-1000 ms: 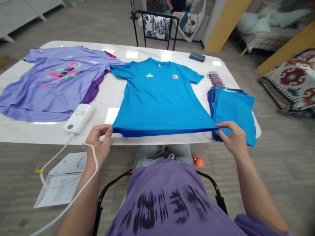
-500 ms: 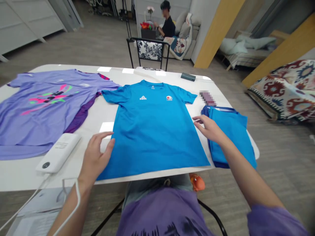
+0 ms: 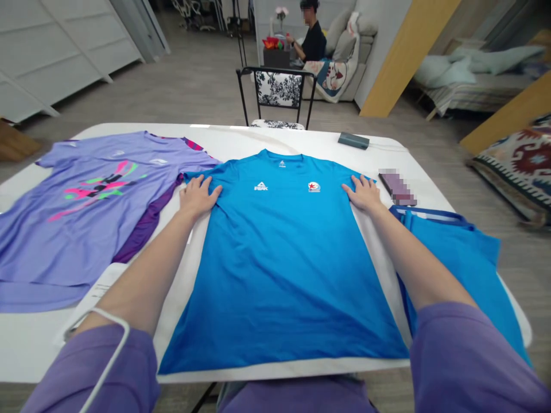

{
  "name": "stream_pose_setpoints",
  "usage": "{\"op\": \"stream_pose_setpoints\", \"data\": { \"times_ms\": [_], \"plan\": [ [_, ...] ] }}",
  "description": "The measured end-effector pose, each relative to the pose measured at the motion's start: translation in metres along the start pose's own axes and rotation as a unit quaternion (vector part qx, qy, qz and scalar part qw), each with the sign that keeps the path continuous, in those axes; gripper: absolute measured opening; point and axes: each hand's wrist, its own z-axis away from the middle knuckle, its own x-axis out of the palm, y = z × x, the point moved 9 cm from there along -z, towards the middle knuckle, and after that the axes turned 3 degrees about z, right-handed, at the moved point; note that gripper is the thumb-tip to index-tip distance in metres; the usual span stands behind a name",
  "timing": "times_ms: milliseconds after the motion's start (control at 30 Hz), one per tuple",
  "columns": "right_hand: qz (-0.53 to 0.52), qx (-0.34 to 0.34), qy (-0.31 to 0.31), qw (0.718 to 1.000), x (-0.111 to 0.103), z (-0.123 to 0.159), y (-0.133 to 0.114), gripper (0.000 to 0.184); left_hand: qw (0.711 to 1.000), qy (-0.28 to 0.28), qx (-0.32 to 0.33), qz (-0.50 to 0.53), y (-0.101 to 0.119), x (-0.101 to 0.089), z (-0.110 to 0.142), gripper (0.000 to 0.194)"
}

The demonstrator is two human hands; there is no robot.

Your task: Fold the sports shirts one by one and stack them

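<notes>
A blue T-shirt (image 3: 284,258) lies spread face up on the white table (image 3: 38,350), its collar at the far side and a few soft creases across the front. My left hand (image 3: 199,197) rests on the sleeve at the left, fingers spread. On the opposite sleeve lies my right hand (image 3: 364,194), also with fingers apart. Both palms face down. To the left is a spread lilac T-shirt (image 3: 103,229) with a bright print, over a darker purple piece (image 3: 144,232). A folded blue garment (image 3: 456,258) is partly under my right forearm.
A phone (image 3: 398,188) and a dark case (image 3: 353,141) lie at the table's right. My left forearm partly covers a white device (image 3: 101,284) with a cable. Beyond the table stand a black-framed chair (image 3: 279,89) and a seated person (image 3: 313,40).
Both hands have moved forward, from beside the blue T-shirt's body onto its sleeves. The view has come closer to the table.
</notes>
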Motion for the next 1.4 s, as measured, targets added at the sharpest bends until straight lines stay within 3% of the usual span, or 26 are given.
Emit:
{"op": "stream_pose_setpoints", "data": {
  "times_ms": [100,200,267,333,433,500,633,733,833,900,1033,1167,1400],
  "plan": [
    [0.037,0.01,-0.005,0.999,0.002,-0.005,0.004,0.098,0.998,-0.003,-0.036,-0.049,-0.018,0.001,-0.004,0.093],
    [0.021,0.001,0.013,1.0,-0.004,-0.008,-0.006,0.098,0.998,0.053,-0.031,-0.024,-0.016,-0.006,-0.003,0.091],
    [-0.013,-0.039,0.047,0.998,-0.013,-0.006,-0.023,0.097,0.996,0.088,-0.006,0.013,-0.01,-0.01,-0.004,0.087],
    [-0.04,-0.098,0.06,0.992,-0.015,0.001,-0.047,0.096,0.996,0.082,0.009,0.039,-0.006,-0.007,-0.01,0.085],
    [-0.051,-0.147,0.034,0.987,-0.004,0.014,-0.073,0.103,0.998,0.047,-0.006,0.043,-0.01,0.002,-0.021,0.086],
    [-0.051,-0.146,0.032,0.988,0.004,0.021,-0.08,0.105,0.997,0.064,-0.023,0.047,-0.013,0.001,-0.024,0.085],
    [-0.059,-0.141,0.076,0.985,0.005,0.027,-0.08,0.099,0.991,0.117,-0.03,0.061,-0.008,-0.011,-0.017,0.078],
    [-0.075,-0.146,0.101,0.981,0.0,0.03,-0.081,0.091,0.984,0.16,-0.019,0.077,0.005,-0.03,-0.005,0.071],
    [-0.09,-0.149,0.123,0.977,-0.009,0.036,-0.083,0.081,0.976,0.203,-0.006,0.083,0.018,-0.052,0.019,0.065],
    [-0.096,-0.149,0.137,0.974,-0.015,0.04,-0.085,0.076,0.978,0.191,-0.002,0.085,0.025,-0.056,0.046,0.059],
    [-0.101,-0.152,0.156,0.971,-0.021,0.047,-0.087,0.071,0.992,0.091,0.001,0.081,0.029,-0.039,0.125,0.043],
    [-0.094,-0.156,0.159,0.97,-0.022,0.049,-0.089,0.071,0.995,0.072,-0.013,0.066,0.019,-0.033,0.19,0.039],
    [-0.086,-0.155,0.156,0.972,-0.025,0.051,-0.09,0.073,0.993,0.071,-0.053,0.072,0.003,-0.048,0.207,0.024]
  ]
}}
